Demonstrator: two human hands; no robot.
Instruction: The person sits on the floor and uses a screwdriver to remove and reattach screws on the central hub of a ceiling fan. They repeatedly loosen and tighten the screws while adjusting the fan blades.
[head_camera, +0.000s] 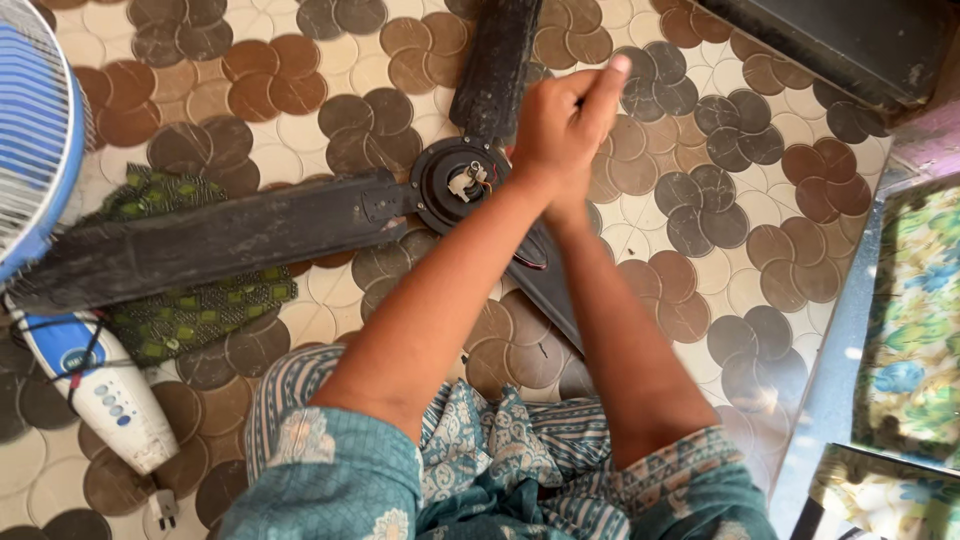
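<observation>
Above fan hub (462, 183) | left hand (548, 135), right hand (592, 100) clasped | 3 blades

Fan blades (220, 238) bar left; right floor (740, 170) free

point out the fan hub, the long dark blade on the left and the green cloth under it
fan hub (460, 184), head view, on the round black centre with its wires.
long dark blade (215, 240), head view, mid-length on its dusty top face.
green cloth (195, 310), head view, on the patterned part below the blade.
</observation>
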